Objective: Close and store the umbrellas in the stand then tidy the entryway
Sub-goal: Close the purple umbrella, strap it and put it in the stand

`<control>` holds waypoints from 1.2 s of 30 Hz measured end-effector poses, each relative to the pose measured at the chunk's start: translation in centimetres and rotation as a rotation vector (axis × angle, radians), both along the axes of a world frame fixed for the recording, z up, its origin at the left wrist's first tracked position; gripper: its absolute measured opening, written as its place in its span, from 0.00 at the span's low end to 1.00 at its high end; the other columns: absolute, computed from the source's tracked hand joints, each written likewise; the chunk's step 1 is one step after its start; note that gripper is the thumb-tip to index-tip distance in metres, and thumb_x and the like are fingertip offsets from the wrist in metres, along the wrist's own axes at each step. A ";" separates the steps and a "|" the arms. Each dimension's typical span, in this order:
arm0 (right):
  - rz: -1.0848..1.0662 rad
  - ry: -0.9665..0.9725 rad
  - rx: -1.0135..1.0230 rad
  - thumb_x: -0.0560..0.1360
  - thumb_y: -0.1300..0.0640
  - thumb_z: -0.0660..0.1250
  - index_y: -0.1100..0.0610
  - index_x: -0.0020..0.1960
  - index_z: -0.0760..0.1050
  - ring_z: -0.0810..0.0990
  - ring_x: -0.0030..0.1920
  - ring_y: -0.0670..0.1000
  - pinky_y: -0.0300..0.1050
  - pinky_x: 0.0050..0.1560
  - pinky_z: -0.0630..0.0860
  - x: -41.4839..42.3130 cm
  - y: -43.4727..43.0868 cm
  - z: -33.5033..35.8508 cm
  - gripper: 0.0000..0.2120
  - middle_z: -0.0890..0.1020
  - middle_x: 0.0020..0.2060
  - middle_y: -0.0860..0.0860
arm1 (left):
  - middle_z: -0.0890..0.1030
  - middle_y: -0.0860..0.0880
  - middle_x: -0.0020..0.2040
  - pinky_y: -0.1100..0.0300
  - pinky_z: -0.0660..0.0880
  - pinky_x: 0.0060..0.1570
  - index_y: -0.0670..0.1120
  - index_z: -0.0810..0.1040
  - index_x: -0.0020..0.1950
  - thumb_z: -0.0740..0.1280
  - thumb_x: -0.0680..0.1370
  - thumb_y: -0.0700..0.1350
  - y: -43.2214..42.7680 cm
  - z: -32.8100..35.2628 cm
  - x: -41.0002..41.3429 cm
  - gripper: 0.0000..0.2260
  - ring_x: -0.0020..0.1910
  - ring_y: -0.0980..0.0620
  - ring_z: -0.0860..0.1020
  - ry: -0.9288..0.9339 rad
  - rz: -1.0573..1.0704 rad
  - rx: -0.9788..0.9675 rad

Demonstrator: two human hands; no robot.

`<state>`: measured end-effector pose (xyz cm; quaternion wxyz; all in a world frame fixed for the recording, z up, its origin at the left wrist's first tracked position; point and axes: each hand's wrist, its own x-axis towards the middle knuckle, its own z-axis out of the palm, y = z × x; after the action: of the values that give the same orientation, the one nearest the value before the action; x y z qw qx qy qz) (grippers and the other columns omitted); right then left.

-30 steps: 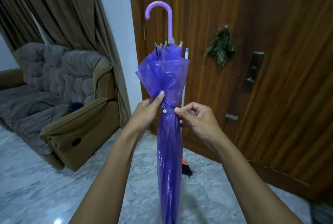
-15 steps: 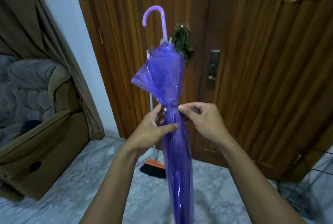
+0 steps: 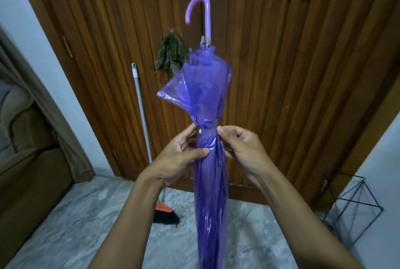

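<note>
Upright, purple umbrella (image 3: 211, 182), both hands gripping strap (image 3: 208, 132)

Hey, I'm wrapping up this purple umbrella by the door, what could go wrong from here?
1. The left hand grips the umbrella and the right hand pinches the strap. I cannot tell if its snap is fastened; if not, the canopy may unfurl on release.
2. A loose fold flares out above the strap and could catch on the wire stand.
3. The broom leans on the door behind; a swing might topple it.
</note>
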<state>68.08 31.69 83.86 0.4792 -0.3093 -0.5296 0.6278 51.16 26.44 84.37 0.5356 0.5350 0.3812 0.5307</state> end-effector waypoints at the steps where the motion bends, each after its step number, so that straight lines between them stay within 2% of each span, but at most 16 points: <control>1: -0.032 0.000 0.019 0.75 0.56 0.71 0.64 0.53 0.81 0.82 0.37 0.47 0.37 0.35 0.77 0.7 0.4 0.1 0.12 0.85 0.43 0.56 | 0.74 0.45 0.70 0.53 0.77 0.60 0.45 0.67 0.75 0.70 0.73 0.31 0.6 0.0 0.8 0.32 0.63 0.47 0.77 0.034 0.025 0.012; 3: -0.155 -0.023 0.080 0.75 0.60 0.71 0.62 0.48 0.82 0.83 0.38 0.49 0.39 0.39 0.79 2.0 1.3 0.4 0.06 0.86 0.40 0.55 | 0.79 0.45 0.64 0.52 0.75 0.62 0.45 0.72 0.72 0.72 0.72 0.31 1.7 0.1 2.2 0.29 0.58 0.48 0.78 0.125 0.154 0.032; 6: -0.313 -0.135 0.216 0.73 0.57 0.74 0.58 0.45 0.84 0.86 0.43 0.54 0.48 0.48 0.83 3.5 2.3 0.9 0.04 0.87 0.40 0.54 | 0.84 0.46 0.53 0.49 0.77 0.57 0.46 0.79 0.63 0.73 0.72 0.32 3.1 0.1 4.2 0.21 0.49 0.50 0.79 0.230 0.368 0.089; 7: -0.343 -0.156 0.248 0.73 0.56 0.75 0.56 0.44 0.84 0.86 0.43 0.52 0.47 0.48 0.83 3.8 2.4 1.0 0.03 0.87 0.40 0.53 | 0.85 0.50 0.53 0.51 0.79 0.56 0.50 0.79 0.62 0.73 0.73 0.33 3.4 0.2 4.8 0.20 0.50 0.53 0.81 0.270 0.382 0.123; 10: -0.409 -0.191 0.306 0.72 0.55 0.75 0.52 0.44 0.84 0.86 0.41 0.45 0.38 0.43 0.81 4.4 2.7 1.6 0.02 0.87 0.38 0.48 | 0.83 0.61 0.52 0.66 0.78 0.50 0.58 0.74 0.63 0.68 0.77 0.35 4.1 0.9 6.1 0.21 0.52 0.63 0.81 0.367 0.270 0.190; 12: -0.443 -0.214 0.322 0.72 0.55 0.75 0.51 0.44 0.83 0.85 0.41 0.42 0.34 0.43 0.79 4.5 3.0 1.7 0.02 0.86 0.38 0.46 | 0.82 0.61 0.55 0.69 0.77 0.50 0.58 0.71 0.66 0.70 0.77 0.38 4.7 1.0 6.5 0.23 0.54 0.64 0.80 0.436 0.192 0.208; 15: -0.458 -0.251 0.336 0.73 0.56 0.74 0.52 0.45 0.84 0.85 0.42 0.41 0.35 0.45 0.80 4.4 3.6 1.8 0.01 0.86 0.39 0.45 | 0.82 0.57 0.58 0.69 0.76 0.53 0.56 0.72 0.67 0.75 0.73 0.43 5.7 0.9 7.1 0.25 0.56 0.64 0.79 0.493 0.249 0.279; 18: -0.409 -0.280 0.340 0.74 0.57 0.72 0.54 0.47 0.83 0.85 0.41 0.42 0.40 0.45 0.82 4.4 4.4 1.9 0.02 0.86 0.40 0.47 | 0.83 0.58 0.51 0.73 0.74 0.45 0.60 0.74 0.61 0.74 0.74 0.38 6.6 0.9 7.4 0.23 0.48 0.67 0.81 0.430 0.296 0.296; 20: -0.345 -0.227 0.275 0.75 0.60 0.72 0.58 0.48 0.83 0.85 0.42 0.46 0.44 0.44 0.84 4.6 5.0 2.1 0.03 0.87 0.41 0.52 | 0.84 0.57 0.49 0.71 0.75 0.44 0.60 0.75 0.59 0.72 0.73 0.35 7.0 0.9 7.4 0.23 0.45 0.65 0.81 0.357 0.296 0.274; 22: -0.262 -0.098 0.153 0.75 0.62 0.70 0.64 0.51 0.81 0.85 0.44 0.50 0.46 0.45 0.84 4.7 5.3 2.2 0.07 0.86 0.43 0.59 | 0.85 0.55 0.49 0.66 0.77 0.46 0.58 0.78 0.58 0.71 0.72 0.33 7.3 0.8 7.0 0.23 0.48 0.61 0.82 0.270 0.284 0.262; 23: -0.222 -0.036 0.095 0.75 0.62 0.70 0.66 0.52 0.81 0.85 0.45 0.51 0.44 0.44 0.84 4.7 5.4 2.2 0.08 0.85 0.43 0.59 | 0.85 0.54 0.51 0.65 0.77 0.47 0.58 0.79 0.59 0.71 0.73 0.32 7.3 0.8 6.8 0.24 0.50 0.59 0.82 0.228 0.258 0.249; 26: -0.193 0.008 0.043 0.74 0.60 0.72 0.63 0.50 0.82 0.85 0.42 0.48 0.38 0.40 0.82 4.7 5.6 2.1 0.08 0.86 0.39 0.54 | 0.84 0.52 0.56 0.61 0.79 0.51 0.53 0.76 0.65 0.70 0.75 0.31 7.4 0.5 5.9 0.24 0.55 0.55 0.82 0.126 0.176 0.173; 29: -0.295 -0.053 0.113 0.68 0.54 0.77 0.57 0.42 0.84 0.82 0.37 0.46 0.38 0.40 0.81 4.3 5.9 1.9 0.07 0.86 0.36 0.52 | 0.83 0.47 0.60 0.61 0.79 0.51 0.44 0.72 0.71 0.69 0.75 0.31 7.6 0.1 5.5 0.25 0.56 0.53 0.80 -0.007 0.109 0.081; 32: -0.264 -0.026 0.082 0.63 0.49 0.78 0.56 0.38 0.83 0.82 0.37 0.47 0.41 0.42 0.80 4.3 5.7 1.7 0.11 0.86 0.37 0.52 | 0.83 0.46 0.57 0.62 0.80 0.47 0.47 0.75 0.69 0.68 0.73 0.35 7.5 -0.3 5.6 0.24 0.51 0.53 0.82 -0.109 0.030 0.041; 36: -0.076 0.164 -0.039 0.66 0.55 0.74 0.60 0.45 0.82 0.84 0.35 0.48 0.38 0.37 0.80 5.1 5.0 1.7 0.11 0.86 0.37 0.55 | 0.85 0.47 0.54 0.61 0.80 0.47 0.45 0.73 0.71 0.68 0.73 0.34 7.2 -0.4 5.3 0.26 0.49 0.53 0.83 -0.132 -0.051 0.021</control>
<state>73.15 36.72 85.53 0.5383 -0.2861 -0.4643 0.6425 56.48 33.67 83.98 0.5672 0.5139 0.3256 0.5552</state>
